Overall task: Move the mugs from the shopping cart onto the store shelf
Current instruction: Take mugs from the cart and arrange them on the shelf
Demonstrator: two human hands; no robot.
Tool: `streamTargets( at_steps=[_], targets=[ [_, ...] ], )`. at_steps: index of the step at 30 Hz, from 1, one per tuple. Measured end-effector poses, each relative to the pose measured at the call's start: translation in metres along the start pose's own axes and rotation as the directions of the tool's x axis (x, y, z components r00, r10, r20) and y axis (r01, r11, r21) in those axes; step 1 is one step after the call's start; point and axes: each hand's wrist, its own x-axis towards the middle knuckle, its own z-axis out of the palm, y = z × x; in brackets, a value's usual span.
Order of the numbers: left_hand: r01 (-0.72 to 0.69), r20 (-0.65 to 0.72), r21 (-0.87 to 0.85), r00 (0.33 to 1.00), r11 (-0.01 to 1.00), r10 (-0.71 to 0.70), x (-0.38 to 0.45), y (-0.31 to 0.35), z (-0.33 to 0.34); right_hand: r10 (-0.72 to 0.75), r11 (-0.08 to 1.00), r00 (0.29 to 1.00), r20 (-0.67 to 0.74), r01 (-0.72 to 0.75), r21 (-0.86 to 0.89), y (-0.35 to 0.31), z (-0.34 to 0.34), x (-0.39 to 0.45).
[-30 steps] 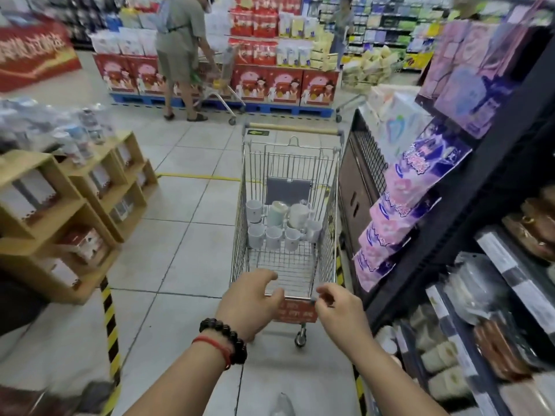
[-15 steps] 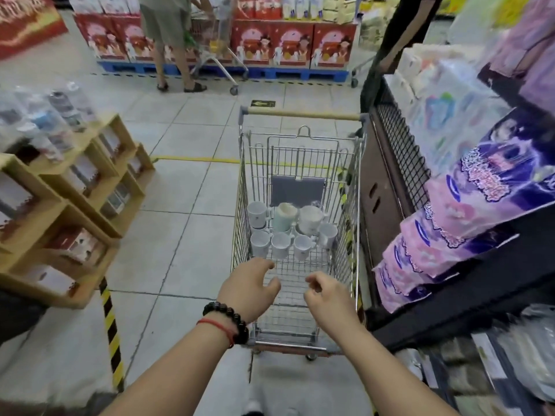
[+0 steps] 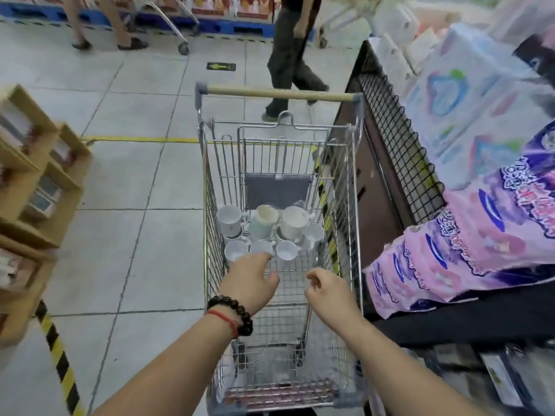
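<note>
Holding mugs [image 3: 271,231]: wire cart [image 3: 350,205]

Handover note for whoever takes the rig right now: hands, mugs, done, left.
Left hand: over the shopping cart, fingers loosely curled, near the front row of mugs, holding nothing.
Right hand: also over the basket, loosely curled, empty.
Mugs: all clustered at the far end of the cart floor, two rough rows, openings up.
Done: none visibly moved out yet.
Left: lift each mug onto the store shelf at the right.
</note>
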Motion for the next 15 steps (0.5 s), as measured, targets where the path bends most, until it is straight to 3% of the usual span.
streamTargets(
  at_steps=[7, 12, 15],
  targets=[
    [0.04, 0.075, 0.036, 0.996, 0.999, -0.042, 0.093, -0.019, 0.031, 0.01, 0.994, 0.998, 0.067, -0.003, -0.113, 0.029, 0.025, 0.121],
    [0.097, 0.097, 0.052, 0.99, 0.994, -0.102, 0.152, -0.047, 0.077, 0.044, 0.99, 0.998, 0.052, -0.037, -0.133, 0.071, 0.042, 0.227],
    [0.16, 0.121, 0.029, 0.979, 0.987, -0.162, 0.168, -0.058, 0.101, 0.071, 0.971, 0.997, 0.006, -0.068, -0.23, 0.09, 0.049, 0.283]
  ],
)
